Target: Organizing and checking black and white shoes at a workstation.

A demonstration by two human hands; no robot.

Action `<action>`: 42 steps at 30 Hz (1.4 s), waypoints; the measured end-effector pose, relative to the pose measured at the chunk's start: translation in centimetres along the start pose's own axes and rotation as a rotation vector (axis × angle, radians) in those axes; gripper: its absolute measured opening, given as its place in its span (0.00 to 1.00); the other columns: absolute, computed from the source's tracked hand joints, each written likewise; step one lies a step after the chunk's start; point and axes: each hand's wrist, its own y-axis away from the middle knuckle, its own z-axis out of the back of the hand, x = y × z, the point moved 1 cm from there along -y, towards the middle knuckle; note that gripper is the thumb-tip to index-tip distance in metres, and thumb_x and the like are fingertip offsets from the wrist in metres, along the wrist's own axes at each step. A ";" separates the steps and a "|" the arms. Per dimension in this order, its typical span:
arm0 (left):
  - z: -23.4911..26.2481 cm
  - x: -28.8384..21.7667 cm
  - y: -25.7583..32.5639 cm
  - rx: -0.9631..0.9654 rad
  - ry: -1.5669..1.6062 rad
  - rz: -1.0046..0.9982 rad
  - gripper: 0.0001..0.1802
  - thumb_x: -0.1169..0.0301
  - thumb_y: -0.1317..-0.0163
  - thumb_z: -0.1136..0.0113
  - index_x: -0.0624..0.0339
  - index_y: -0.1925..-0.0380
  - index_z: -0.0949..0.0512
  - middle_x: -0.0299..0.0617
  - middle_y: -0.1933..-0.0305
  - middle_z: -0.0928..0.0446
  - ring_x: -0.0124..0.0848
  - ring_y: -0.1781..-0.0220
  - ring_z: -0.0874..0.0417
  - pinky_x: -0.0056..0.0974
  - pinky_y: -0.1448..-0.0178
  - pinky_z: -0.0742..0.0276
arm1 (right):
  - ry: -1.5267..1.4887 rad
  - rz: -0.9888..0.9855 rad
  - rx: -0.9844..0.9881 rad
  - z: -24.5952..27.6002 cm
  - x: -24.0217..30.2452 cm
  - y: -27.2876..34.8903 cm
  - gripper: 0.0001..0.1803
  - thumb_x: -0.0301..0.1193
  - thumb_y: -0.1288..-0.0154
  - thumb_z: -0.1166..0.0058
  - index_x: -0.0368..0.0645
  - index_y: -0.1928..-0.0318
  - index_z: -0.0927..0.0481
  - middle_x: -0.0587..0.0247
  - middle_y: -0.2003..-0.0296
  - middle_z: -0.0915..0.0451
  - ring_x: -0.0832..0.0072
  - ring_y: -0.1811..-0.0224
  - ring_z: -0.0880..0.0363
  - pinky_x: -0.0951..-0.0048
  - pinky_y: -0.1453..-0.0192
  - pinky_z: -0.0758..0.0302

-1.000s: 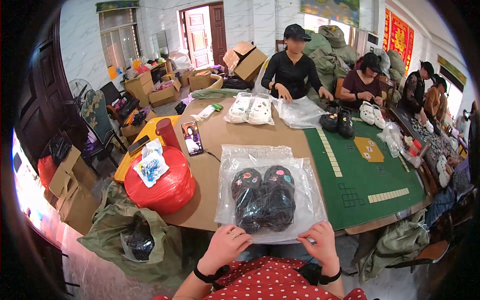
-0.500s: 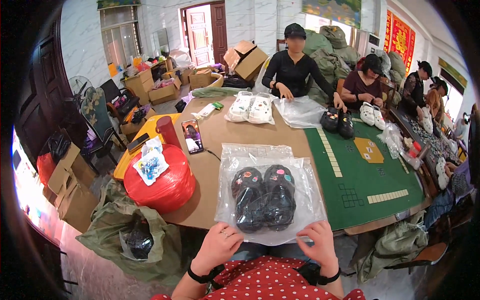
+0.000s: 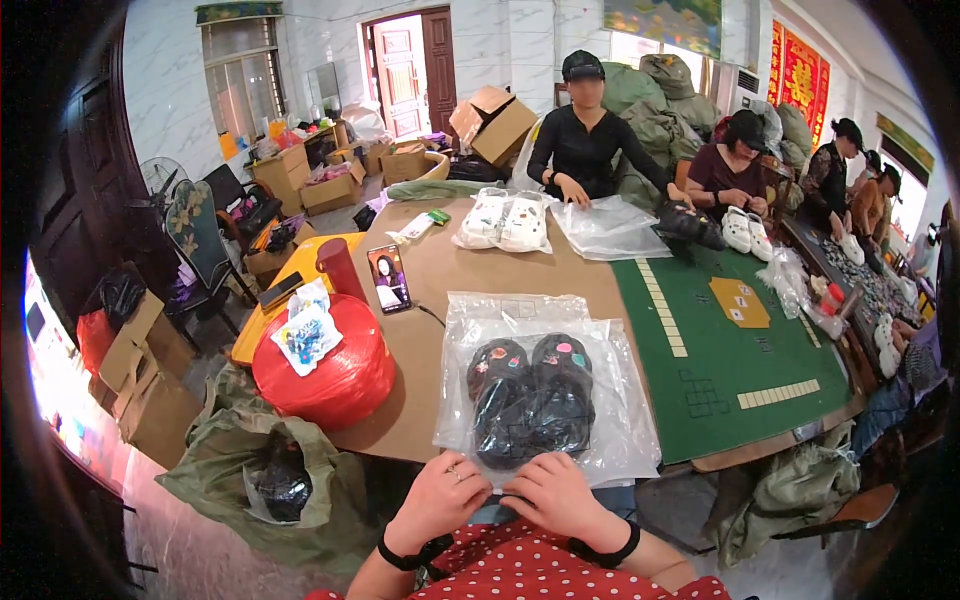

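Hands first, in the head view: the left hand (image 3: pixel 438 497) and the right hand (image 3: pixel 556 493) lie side by side at the near edge of the table (image 3: pixel 455 280), palms down, fingers bent and pressing on the near rim of the bag (image 3: pixel 545 395). Neither hand is closed into a fist; each is half open, and the fingertips seem to pinch or flatten the plastic edge, but I cannot tell if they truly grip it.

The bag is clear plastic and lies flat on the table, directly ahead of the hands. Inside it are the clogs (image 3: pixel 530 400), a dark pair set side by side, with small coloured charms on the toes. Their long axis runs away from the person, heels near the hands and toes at the far side. Both hands are about equally near to the bag; the left one touches its near left part, the right one its near middle.

Relative to the bag: left of it stands a red sack (image 3: pixel 325 365) with a small packet on top. Beyond the bag to the left lies a phone (image 3: pixel 388 278). To the right of the bag is a green mat (image 3: pixel 730 340). Far beyond the bag lie white clogs (image 3: pixel 505 220), and other people sit there and work with their own bags.
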 end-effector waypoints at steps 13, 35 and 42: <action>-0.1 0.2 0.1 0.011 -0.009 -0.011 0.07 0.73 0.51 0.31 0.54 0.73 0.22 0.36 0.70 0.25 0.38 0.61 0.23 0.39 0.54 0.24 | 0.032 0.027 -0.022 -0.5 0.5 -1.2 0.10 0.40 0.38 0.35 0.49 0.63 0.16 0.70 0.64 0.21 0.69 0.57 0.24 0.66 0.51 0.30; 0.4 1.6 0.5 0.069 0.048 0.023 0.06 0.70 0.46 0.31 0.55 0.70 0.20 0.36 0.66 0.23 0.39 0.59 0.23 0.40 0.51 0.24 | 0.106 -0.187 -0.027 4.3 -2.8 5.5 0.08 0.37 0.42 0.32 0.51 0.66 0.17 0.68 0.62 0.22 0.63 0.56 0.25 0.60 0.49 0.29; 0.4 1.6 0.4 0.071 0.031 0.056 0.06 0.70 0.47 0.29 0.54 0.72 0.18 0.36 0.68 0.22 0.39 0.61 0.23 0.41 0.53 0.24 | 0.156 -0.317 -0.119 5.6 -3.6 7.0 0.09 0.36 0.47 0.28 0.53 0.66 0.14 0.69 0.64 0.22 0.63 0.56 0.25 0.60 0.50 0.28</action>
